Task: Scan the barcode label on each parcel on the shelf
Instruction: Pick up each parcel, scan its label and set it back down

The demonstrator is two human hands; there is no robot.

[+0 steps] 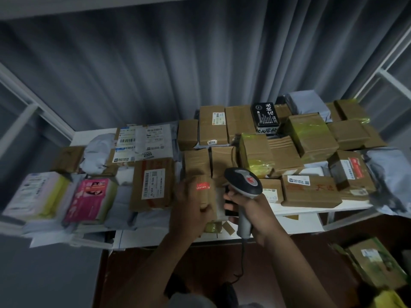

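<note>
At the front edge of the shelf (295, 213), the left hand (189, 207) grips a small brown parcel (203, 192), lifted a bit. The right hand (251, 210) is wrapped around the scanner (243, 185), red beam landing on the parcel's face. I'd hold the box steady and square the beam across the barcode; it's blurry here.

- Small brown cardboard parcel (205, 194), blurred, held upright above the front edge of the white shelf (300, 213), red scan light glowing on its facing side.
- Grey-and-black handheld barcode scanner (243, 185) with a red mark on its head, corded, aimed left at that parcel from just beside it.
- Many brown cardboard boxes (311, 192) and grey plastic mailers (97, 152) crowded across the shelf, several showing white barcode labels (152, 183).
</note>
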